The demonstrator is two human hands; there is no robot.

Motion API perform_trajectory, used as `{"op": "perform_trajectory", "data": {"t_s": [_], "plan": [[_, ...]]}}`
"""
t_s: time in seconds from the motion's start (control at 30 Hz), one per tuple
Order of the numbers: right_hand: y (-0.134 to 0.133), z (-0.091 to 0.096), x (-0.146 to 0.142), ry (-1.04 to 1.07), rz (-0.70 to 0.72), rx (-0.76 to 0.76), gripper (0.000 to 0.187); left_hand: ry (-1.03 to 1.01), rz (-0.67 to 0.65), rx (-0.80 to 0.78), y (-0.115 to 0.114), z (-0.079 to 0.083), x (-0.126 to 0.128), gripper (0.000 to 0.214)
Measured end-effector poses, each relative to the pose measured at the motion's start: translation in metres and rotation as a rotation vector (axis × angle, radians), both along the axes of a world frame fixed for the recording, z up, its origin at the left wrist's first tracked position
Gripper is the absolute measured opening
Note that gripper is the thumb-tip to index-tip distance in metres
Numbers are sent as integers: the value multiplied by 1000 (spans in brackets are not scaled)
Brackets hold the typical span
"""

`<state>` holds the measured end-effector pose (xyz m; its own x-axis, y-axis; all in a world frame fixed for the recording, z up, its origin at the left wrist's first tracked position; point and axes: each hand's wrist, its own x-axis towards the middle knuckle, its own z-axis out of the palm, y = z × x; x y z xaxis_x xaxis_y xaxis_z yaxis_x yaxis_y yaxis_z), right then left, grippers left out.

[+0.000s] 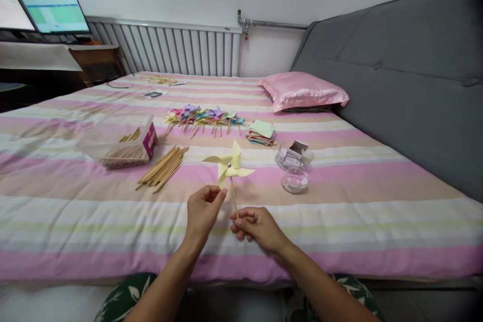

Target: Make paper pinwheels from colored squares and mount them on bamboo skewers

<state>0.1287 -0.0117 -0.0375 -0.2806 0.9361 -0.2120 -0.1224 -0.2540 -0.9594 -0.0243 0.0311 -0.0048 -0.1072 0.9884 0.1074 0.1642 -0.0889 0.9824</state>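
A pale yellow paper pinwheel [236,158] with a silvery pin at its centre stands upright before me on a thin wooden stick [234,196]. The fingers of my right hand [258,227] are closed round the lower part of that stick. My left hand [204,210] pinches the tip of the lowest blade between thumb and fingers. Left of the hands, a bundle of loose wooden sticks [162,168] lies on the striped bedspread. Beyond the pinwheel rests a row of several finished-looking pinwheels [204,116] in mixed colours.
A clear plastic box [101,136] holding more sticks sits at left. Right of the pinwheel are a stack of coloured paper squares [261,132] and small clear plastic containers [295,178]. A pink pillow [304,89] lies near the grey headboard [392,65].
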Motion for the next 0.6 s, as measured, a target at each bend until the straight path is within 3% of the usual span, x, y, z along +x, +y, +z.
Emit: {"op": "perform_trajectory", "data": {"t_s": [0.6], "plan": [[1, -1, 0, 4, -17, 11, 35, 2, -14, -36, 1, -2, 0, 24]]}}
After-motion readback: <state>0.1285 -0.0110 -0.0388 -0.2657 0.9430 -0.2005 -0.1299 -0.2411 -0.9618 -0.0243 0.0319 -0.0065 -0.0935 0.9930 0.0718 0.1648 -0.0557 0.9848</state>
